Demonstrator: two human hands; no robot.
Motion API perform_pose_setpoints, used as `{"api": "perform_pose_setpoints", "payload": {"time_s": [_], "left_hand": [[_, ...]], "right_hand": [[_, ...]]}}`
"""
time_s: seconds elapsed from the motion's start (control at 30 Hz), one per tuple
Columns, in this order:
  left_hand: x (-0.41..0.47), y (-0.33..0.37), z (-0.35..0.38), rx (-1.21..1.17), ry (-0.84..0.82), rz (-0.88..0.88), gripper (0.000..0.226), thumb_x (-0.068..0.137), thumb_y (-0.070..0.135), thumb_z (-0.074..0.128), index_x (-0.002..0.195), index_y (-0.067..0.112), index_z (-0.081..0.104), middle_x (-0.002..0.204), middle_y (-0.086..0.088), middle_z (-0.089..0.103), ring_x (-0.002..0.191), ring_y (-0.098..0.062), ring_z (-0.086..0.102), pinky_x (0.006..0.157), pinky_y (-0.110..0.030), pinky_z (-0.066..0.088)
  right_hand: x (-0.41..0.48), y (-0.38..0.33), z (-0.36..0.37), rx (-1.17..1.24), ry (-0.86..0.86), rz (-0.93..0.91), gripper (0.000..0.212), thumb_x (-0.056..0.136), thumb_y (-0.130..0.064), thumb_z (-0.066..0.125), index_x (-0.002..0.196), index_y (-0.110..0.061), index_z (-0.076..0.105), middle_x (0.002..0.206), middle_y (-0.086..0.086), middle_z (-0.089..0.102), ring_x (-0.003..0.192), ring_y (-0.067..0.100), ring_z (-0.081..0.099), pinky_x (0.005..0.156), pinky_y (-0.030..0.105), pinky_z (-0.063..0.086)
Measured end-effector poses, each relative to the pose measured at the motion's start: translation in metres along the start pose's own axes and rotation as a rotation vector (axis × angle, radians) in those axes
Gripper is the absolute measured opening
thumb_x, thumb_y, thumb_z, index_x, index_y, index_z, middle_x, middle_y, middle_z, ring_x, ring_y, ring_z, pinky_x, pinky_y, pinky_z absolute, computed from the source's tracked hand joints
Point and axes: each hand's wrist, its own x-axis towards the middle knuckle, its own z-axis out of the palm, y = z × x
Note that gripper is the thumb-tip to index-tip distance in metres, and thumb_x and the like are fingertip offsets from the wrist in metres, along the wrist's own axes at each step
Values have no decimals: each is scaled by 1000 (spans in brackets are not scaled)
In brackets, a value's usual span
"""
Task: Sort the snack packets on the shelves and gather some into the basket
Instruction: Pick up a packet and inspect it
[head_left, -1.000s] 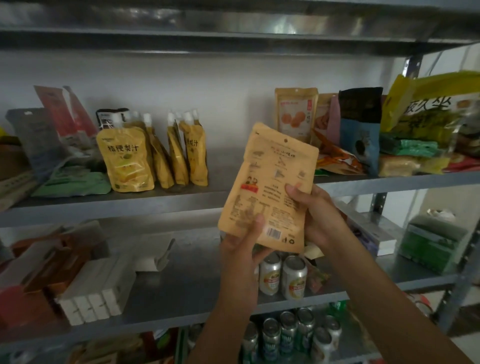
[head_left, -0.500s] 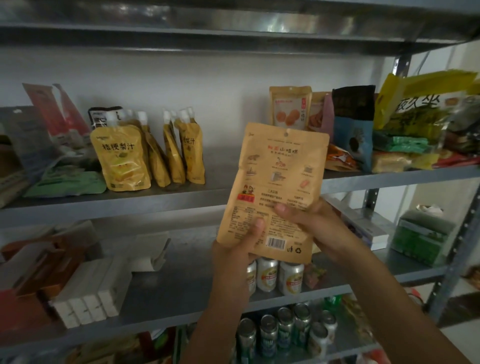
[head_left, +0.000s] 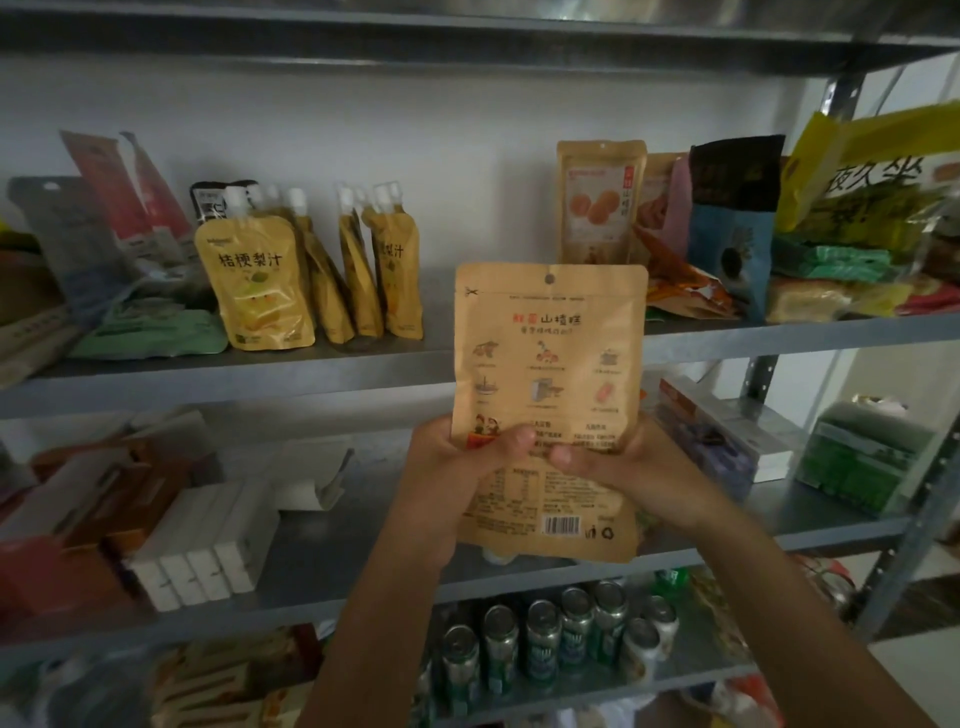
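Tan snack packet (head_left: 550, 364) was held upright before the shelf (head_left: 260, 375), its lower half pinched by left hand (head_left: 452, 470) and right hand (head_left: 631, 470), thumbs pressed on the printed back, tips nearly meeting, other fingers hidden behind it, barcode (head_left: 561, 526) below the thumbs.

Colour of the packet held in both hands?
Tan kraft-brown packet, with red and dark print; head view.

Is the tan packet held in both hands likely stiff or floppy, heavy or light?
The tan packet stands upright above the left hand and right hand without drooping, so probably fairly stiff. It looks flat, so likely light.
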Motion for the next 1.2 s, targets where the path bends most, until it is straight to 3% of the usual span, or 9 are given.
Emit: {"api": "perform_pose_setpoints", "payload": {"time_s": [0.1,0.3,0.47,0.57,0.73,0.8,1.0,1.1,1.2], "left_hand": [[0,-3,2,-33,76,-9,17,76,13,75,93,16,72,87,-2,76,82,-18,73,75,-36,54],[3,-7,7,-48,147,25,15,77,9,75,90,15,71,86,-1,76,80,-17,73,71,-34,56],[5,-11,2,16,15,-31,35,65,24,78,98,15,71,92,-2,76,86,-19,72,74,-37,55],[4,-13,0,76,-123,-53,46,60,22,78,105,15,69,100,-1,75,93,-17,71,77,-34,57],[4,-20,3,53,-54,-61,36,68,2,78,102,12,71,96,1,75,89,-14,71,74,-30,51],[4,-23,6,63,-57,-47,38,68,-2,78,102,11,72,96,-1,75,90,-15,71,73,-30,52],[7,-25,21,80,-32,63,47,71,1,79,110,20,61,105,2,72,95,-13,69,73,-26,56],[4,-29,34,305,260,313,66,73,31,79,125,37,40,125,20,43,113,0,50,83,-16,49],[-5,-25,50,197,93,333,89,61,57,73,138,35,36,133,22,36,123,3,44,94,-25,50]], "right_hand": [[-6,4,0,65,-31,86,25,81,-19,70,104,-26,61,90,-21,72,88,-2,68,68,11,51],[-18,27,8,182,21,97,35,71,-11,68,106,-16,67,105,0,73,99,16,69,76,21,54],[-18,36,7,273,88,43,32,69,-3,68,94,-21,76,103,4,73,98,19,69,75,23,55],[-20,37,5,263,82,43,33,70,-4,67,95,-25,77,104,1,73,99,17,69,75,22,54],[-21,28,-2,28,7,122,32,71,-27,79,102,-25,68,102,-10,73,98,10,68,74,16,53],[-21,21,-4,20,73,116,31,69,-35,78,97,-24,70,95,-10,74,89,7,70,68,16,53],[-16,25,-4,235,370,17,17,68,-17,74,83,-11,73,83,6,75,76,22,73,61,27,58],[-14,26,-1,-50,513,-122,4,72,-20,75,73,-21,72,69,-7,73,64,10,70,55,20,54],[-11,39,4,-767,661,-527,21,83,-17,65,65,-9,68,61,-1,63,50,15,56,46,20,41]]}}
